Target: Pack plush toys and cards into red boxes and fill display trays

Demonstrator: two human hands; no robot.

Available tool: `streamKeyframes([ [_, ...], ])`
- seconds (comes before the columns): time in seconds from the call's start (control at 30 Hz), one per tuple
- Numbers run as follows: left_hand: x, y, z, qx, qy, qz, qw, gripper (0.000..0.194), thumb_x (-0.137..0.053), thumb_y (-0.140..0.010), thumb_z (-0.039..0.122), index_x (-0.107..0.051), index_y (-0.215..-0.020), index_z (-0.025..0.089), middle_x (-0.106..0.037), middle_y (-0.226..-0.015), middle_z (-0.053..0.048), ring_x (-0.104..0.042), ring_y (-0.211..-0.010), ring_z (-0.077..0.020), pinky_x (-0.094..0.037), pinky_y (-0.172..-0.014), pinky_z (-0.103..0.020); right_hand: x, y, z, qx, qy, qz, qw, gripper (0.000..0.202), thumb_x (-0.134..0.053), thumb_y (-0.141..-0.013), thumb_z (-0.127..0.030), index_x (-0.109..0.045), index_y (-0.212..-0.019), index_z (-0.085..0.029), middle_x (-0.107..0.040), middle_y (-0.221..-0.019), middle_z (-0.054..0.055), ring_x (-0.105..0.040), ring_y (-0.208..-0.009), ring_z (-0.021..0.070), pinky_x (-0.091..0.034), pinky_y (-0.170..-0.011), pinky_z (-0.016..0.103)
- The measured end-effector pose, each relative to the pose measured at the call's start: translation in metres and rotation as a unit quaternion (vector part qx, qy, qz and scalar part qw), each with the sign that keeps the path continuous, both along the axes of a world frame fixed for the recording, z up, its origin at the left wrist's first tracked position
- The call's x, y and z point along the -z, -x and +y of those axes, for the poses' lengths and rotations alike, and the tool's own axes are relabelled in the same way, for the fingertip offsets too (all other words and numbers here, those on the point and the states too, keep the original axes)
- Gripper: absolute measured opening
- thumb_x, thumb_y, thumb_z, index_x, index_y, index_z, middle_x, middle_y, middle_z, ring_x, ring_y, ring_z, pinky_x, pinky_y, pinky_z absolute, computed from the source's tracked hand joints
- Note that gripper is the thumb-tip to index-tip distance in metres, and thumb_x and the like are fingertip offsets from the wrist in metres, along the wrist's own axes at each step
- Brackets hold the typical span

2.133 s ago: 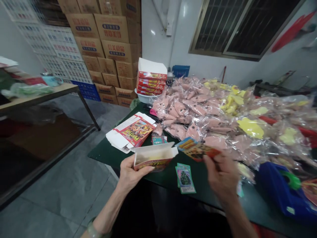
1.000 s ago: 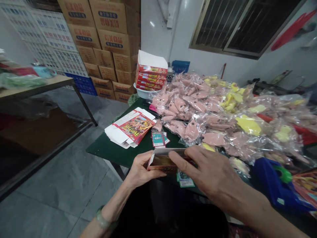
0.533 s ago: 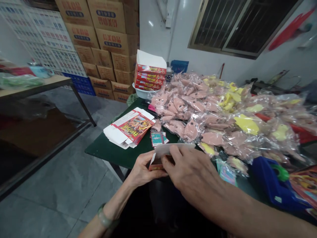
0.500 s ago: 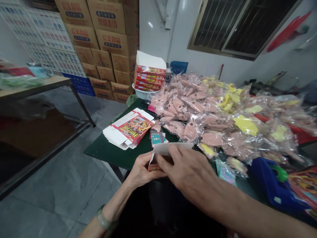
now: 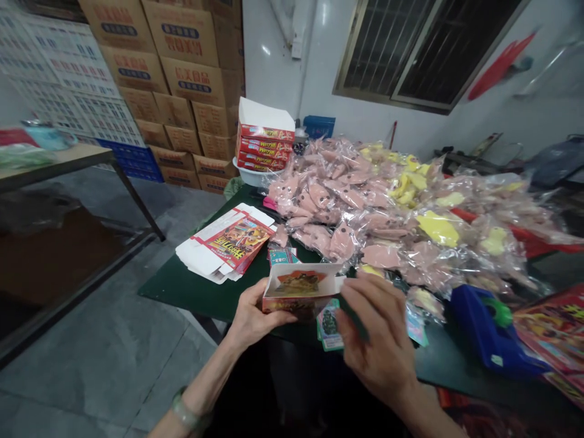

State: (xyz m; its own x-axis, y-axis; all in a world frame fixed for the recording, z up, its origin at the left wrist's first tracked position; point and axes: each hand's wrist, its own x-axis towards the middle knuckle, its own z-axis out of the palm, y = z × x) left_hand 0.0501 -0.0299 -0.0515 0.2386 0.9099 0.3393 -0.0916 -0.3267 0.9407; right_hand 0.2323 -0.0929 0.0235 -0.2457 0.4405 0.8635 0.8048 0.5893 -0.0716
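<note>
My left hand (image 5: 255, 316) grips the left end of a small red printed cardboard box (image 5: 292, 304), tilted with its open top towards me. Its white flaps stand up, and a brown and gold patterned surface shows inside; I cannot tell whether that is print or contents. At the box's right end, my right hand (image 5: 378, 334) has its fingers curved and its thumb apart, fingertips against or very near the white side flap. Beneath that hand, printed cards (image 5: 329, 328) lie on the green table (image 5: 168, 286). Behind the box lies another teal card (image 5: 283, 257).
Flattened red and white cartons (image 5: 228, 243) lie to the left. Bagged pink and yellow plush-like pieces (image 5: 347, 194) heap across the back. A blue tape dispenser (image 5: 488, 328) stands right, beside red printed sheets (image 5: 556, 328). Stacked red boxes (image 5: 264, 146) rest in a white basin (image 5: 255, 176).
My right hand has come out of the box opening and moved right to its side flap. The inside now shows, and cards on the table are uncovered. The view has shifted slightly.
</note>
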Motion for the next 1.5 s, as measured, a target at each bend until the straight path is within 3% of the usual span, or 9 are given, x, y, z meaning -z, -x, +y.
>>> streamKeyframes([
  [0.17,-0.011,-0.002,-0.009,-0.094,-0.092,-0.042,0.99,0.065,-0.078,-0.062,0.029,-0.052,-0.12,0.017,-0.069,-0.103,-0.009,-0.068,-0.088,-0.0216,-0.057,-0.072,-0.026,0.0,0.003,-0.009,0.038,0.014,0.019,0.999,0.029,-0.057,-0.082,-0.012,-0.058,-0.11,-0.019,-0.063,-0.099,0.009,-0.055,-0.098,0.0252,-0.043,-0.083,0.043],
  [0.33,-0.02,-0.005,-0.012,-0.1,-0.167,-0.021,0.981,0.066,-0.077,-0.067,0.025,-0.047,-0.125,0.021,-0.071,-0.095,-0.005,-0.069,-0.077,-0.0171,-0.056,-0.066,-0.022,-0.003,0.024,-0.005,0.071,0.032,-0.036,0.996,0.032,-0.058,-0.084,-0.025,-0.058,-0.115,-0.017,-0.068,-0.106,0.008,-0.053,-0.106,0.0265,-0.036,-0.087,0.04],
  [0.5,-0.013,-0.005,-0.01,-0.093,-0.193,-0.024,0.976,0.07,-0.072,-0.073,0.031,-0.037,-0.132,0.022,-0.07,-0.091,-0.005,-0.069,-0.074,-0.0166,-0.056,-0.064,-0.021,0.004,0.034,0.002,0.107,0.048,-0.037,0.992,0.036,-0.057,-0.086,-0.036,-0.059,-0.115,-0.014,-0.068,-0.105,0.008,-0.053,-0.102,0.026,-0.033,-0.087,0.041],
  [0.73,0.001,-0.008,-0.011,-0.16,-0.256,-0.002,0.953,0.066,-0.061,-0.082,0.02,-0.027,-0.138,0.024,-0.06,-0.117,-0.012,-0.065,-0.101,-0.0205,-0.056,-0.078,-0.027,0.007,0.031,0.007,0.076,0.072,-0.063,0.992,0.032,-0.059,-0.085,-0.032,-0.06,-0.112,-0.016,-0.067,-0.11,0.006,-0.052,-0.106,0.0245,-0.032,-0.09,0.04],
  [0.9,0.003,-0.003,-0.009,-0.178,-0.308,0.05,0.933,0.046,-0.061,-0.081,0.017,-0.048,-0.125,0.022,-0.064,-0.109,-0.009,-0.066,-0.096,-0.0189,-0.055,-0.081,-0.028,0.004,0.033,0.007,0.059,0.102,-0.055,0.991,0.034,-0.057,-0.087,-0.032,-0.056,-0.117,-0.017,-0.068,-0.105,0.005,-0.05,-0.109,0.023,-0.028,-0.097,0.042],
  [1.03,-0.001,0.005,-0.005,-0.142,-0.281,0.057,0.947,0.04,-0.061,-0.08,0.019,-0.055,-0.12,0.021,-0.066,-0.11,-0.008,-0.063,-0.103,-0.0215,-0.051,-0.091,-0.033,-0.001,0.033,0.009,0.007,0.148,-0.053,0.988,0.034,-0.055,-0.087,-0.033,-0.055,-0.117,-0.018,-0.067,-0.102,0.006,-0.051,-0.107,0.0239,-0.033,-0.096,0.044],
  [1.17,-0.007,0.007,-0.004,-0.14,-0.248,0.056,0.957,0.033,-0.055,-0.084,0.017,-0.06,-0.116,0.021,-0.068,-0.109,-0.007,-0.065,-0.096,-0.018,-0.052,-0.085,-0.026,0.024,0.022,0.009,0.022,0.018,0.166,0.986,0.039,-0.056,-0.082,-0.015,-0.05,-0.121,-0.02,-0.057,-0.116,0.012,-0.05,-0.114,0.0256,-0.042,-0.093,0.047],
  [1.3,-0.015,0.003,-0.002,-0.158,-0.291,0.06,0.942,0.03,-0.058,-0.081,0.015,-0.063,-0.111,0.02,-0.069,-0.103,-0.007,-0.065,-0.095,-0.0184,-0.052,-0.082,-0.027,0.054,0.013,0.013,-0.001,0.102,0.343,0.934,0.041,-0.056,-0.083,-0.016,-0.045,-0.123,-0.017,-0.057,-0.114,0.013,-0.059,-0.101,0.0213,-0.052,-0.082,0.037],
  [1.5,-0.032,0.008,0.004,-0.126,-0.286,0.075,0.947,0.019,-0.055,-0.084,0.018,-0.069,-0.097,0.018,-0.069,-0.101,-0.008,-0.065,-0.092,-0.0178,-0.052,-0.079,-0.027,0.053,0.005,0.018,-0.053,0.105,0.241,0.963,0.038,-0.051,-0.085,-0.012,-0.048,-0.122,-0.02,-0.052,-0.108,0.01,-0.056,-0.099,0.0189,-0.052,-0.08,0.034],
])
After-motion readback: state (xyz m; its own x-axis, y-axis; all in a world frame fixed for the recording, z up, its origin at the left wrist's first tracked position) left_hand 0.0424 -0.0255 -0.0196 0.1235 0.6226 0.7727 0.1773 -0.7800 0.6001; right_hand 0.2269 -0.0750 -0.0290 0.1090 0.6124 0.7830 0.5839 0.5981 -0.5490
